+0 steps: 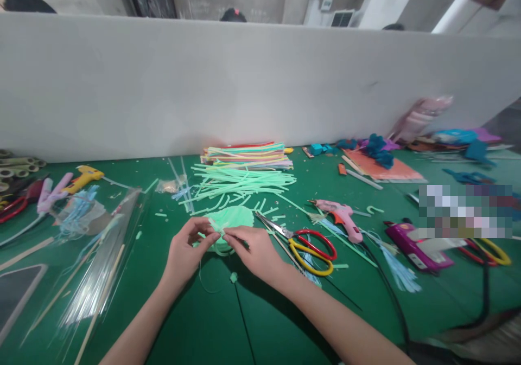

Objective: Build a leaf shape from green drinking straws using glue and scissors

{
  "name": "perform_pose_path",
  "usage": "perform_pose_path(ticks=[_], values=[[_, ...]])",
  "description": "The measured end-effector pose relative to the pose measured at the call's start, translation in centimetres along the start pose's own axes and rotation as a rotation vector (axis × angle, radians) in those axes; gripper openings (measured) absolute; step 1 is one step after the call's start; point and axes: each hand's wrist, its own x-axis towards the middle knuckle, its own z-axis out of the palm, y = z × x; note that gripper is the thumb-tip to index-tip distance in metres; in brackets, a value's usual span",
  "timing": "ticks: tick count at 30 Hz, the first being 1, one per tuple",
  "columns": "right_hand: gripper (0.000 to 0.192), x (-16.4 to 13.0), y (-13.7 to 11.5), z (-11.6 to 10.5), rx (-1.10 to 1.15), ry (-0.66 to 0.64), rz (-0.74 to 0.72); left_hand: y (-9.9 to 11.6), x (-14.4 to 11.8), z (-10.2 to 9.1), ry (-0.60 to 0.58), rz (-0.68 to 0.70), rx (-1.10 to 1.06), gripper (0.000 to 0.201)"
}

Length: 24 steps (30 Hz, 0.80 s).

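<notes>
Your left hand point(185, 254) and right hand point(254, 252) met over the green worktop point(260, 321), just in front of you. The fingers point(209, 238) of your left hand were pinched narrow on a thin pale-green strip point(215, 226), and the fingers of your right hand were closed on the same strip from the other side, so both hands held it together. The strip sat right on top of a round pale-green paper piece point(234, 217), which lay flat on the worktop, partly hidden behind your hands. Just behind that lay a loose spread of green strips point(240, 183), and behind them a neat stack of coloured strips point(248, 155) against the white partition point(260, 83). Near your right hand lay scissors with red and yellow handles point(305, 245), and beyond them a pink glue gun point(342, 216). Well off to your left lay a yellow glue gun point(83, 176) and a clear bag of sticks point(101, 256)
</notes>
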Motion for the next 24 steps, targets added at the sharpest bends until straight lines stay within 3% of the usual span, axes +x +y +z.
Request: perform_pose_path(ticks=[6, 12, 17, 21, 24], values=[[0.022, 0.0, -0.1, 0.2, 0.028, 0.008, -0.033, 0.1, 0.1, 0.0, -0.075, 0.0, -0.052, 0.018], [0.019, 0.0, -0.2, 0.1, 0.014, -0.027, -0.022, 0.0, -0.3, 0.2, -0.146, -0.046, -0.106, 0.03], [0.02, -0.2, -0.6, 0.0, 0.056, -0.026, 0.026, 0.0, -0.3, 0.4, -0.122, -0.017, -0.097, 0.02], [0.045, -0.4, -1.0, -0.3, 0.186, -0.058, 0.093, 0.4, -0.3, 0.3, -0.1, 0.015, -0.065, 0.017], [0.039, -0.2, -0.8, -0.9, 0.195, -0.068, 0.038, 0.8, -0.3, 0.2, -0.105, 0.049, -0.041, 0.015]])
